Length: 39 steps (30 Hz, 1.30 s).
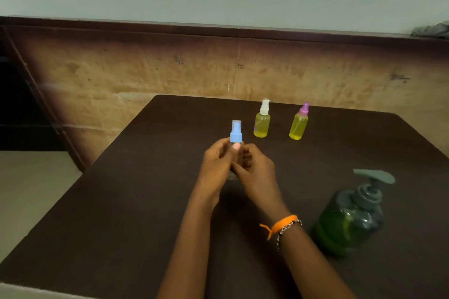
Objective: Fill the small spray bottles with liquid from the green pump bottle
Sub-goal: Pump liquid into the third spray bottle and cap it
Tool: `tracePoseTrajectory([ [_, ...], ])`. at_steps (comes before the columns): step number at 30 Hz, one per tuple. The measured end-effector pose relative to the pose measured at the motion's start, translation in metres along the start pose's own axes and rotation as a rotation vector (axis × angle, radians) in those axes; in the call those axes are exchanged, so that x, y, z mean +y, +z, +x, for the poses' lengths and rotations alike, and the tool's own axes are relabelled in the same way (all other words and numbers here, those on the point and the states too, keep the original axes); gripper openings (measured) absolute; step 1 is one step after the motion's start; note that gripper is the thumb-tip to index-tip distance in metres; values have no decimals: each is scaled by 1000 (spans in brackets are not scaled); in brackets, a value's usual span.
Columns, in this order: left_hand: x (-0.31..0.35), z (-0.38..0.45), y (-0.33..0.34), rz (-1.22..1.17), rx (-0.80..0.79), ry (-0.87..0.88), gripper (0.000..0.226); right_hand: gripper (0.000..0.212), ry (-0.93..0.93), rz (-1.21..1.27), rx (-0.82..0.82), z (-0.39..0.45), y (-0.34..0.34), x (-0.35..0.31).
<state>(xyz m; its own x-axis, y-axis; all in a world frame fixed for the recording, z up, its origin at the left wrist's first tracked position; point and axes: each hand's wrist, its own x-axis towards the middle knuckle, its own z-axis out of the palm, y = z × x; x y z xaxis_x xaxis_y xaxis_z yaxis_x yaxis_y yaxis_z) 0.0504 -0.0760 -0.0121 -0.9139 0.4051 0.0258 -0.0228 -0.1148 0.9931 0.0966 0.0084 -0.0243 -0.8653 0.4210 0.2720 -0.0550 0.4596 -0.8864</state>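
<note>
A small clear spray bottle with a blue cap [235, 131] stands upright at the middle of the dark table [121, 213]. My left hand [217, 167] grips its body, thumb on the front just under the cap. My right hand [255, 168] holds the same bottle from the right, fingers curled against it; most of the bottle's body is hidden by both hands. Behind stand two small spray bottles holding yellow liquid: one with a white cap [262, 120] and one with a purple cap [299, 122]. The green pump bottle [349, 218] stands at the right, close to my right forearm.
A brown wooden panel [170, 73] rises behind the table, with a pale wall above it. The table's left edge runs diagonally, with light floor [29, 189] beyond it. A grey cloth [432, 29] lies on the ledge at the top right.
</note>
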Motion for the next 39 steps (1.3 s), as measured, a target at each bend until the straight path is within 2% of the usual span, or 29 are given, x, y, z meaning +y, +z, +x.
tracePoseTrajectory([
  [4, 7, -40, 7, -35, -106, 38, 23, 24, -37, 7, -54, -39, -32, -13],
  [8, 13, -69, 14, 72, -130, 143, 18, 16, -88, -22, 92, -64, -61, -29],
  [11, 14, -84, 23, 212, -112, 269, 26, 36, -85, -136, 212, -68, -69, -40],
  [14, 18, -98, 29, 314, -10, 365, 37, 57, -52, -219, 256, -70, -75, -53],
  [17, 22, -107, 33, 307, 61, 442, 38, 55, -37, -298, 250, -72, -84, -64],
  [19, 23, -111, 34, 296, 40, 467, 33, 50, -71, -351, 241, -73, -90, -68],
  [21, 25, -115, 33, 315, -11, 485, 29, 47, -108, -335, 198, -72, -98, -69],
  [23, 28, -120, 33, 304, -87, 467, 25, 47, -137, -218, 107, -72, -106, -70],
  [26, 33, -127, 34, 85, -305, 343, 18, 48, -211, -8, -115, -72, -119, -74],
  [28, 31, -130, 33, -26, -423, 304, 20, 37, -266, 10, -309, -72, -132, -79],
  [30, 28, -130, 31, -49, -443, 287, 23, 13, -261, -31, -493, -73, -149, -87],
  [31, 28, -129, 31, -52, -423, 279, 20, 15, -239, -67, -542, -72, -158, -89],
  [33, 27, -128, 31, -31, -376, 274, 20, 38, -211, -149, -559, -71, -171, -91],
  [34, 26, -128, 32, 5, -358, 286, 22, 43, -196, -187, -531, -72, -172, -92],
  [37, 25, -128, 38, 141, -334, 344, 19, 38, -166, -311, -492, -74, -165, -93],
  [39, 24, -128, 41, 152, -318, 355, 19, 18, -214, -374, -491, -75, -165, -90],
])
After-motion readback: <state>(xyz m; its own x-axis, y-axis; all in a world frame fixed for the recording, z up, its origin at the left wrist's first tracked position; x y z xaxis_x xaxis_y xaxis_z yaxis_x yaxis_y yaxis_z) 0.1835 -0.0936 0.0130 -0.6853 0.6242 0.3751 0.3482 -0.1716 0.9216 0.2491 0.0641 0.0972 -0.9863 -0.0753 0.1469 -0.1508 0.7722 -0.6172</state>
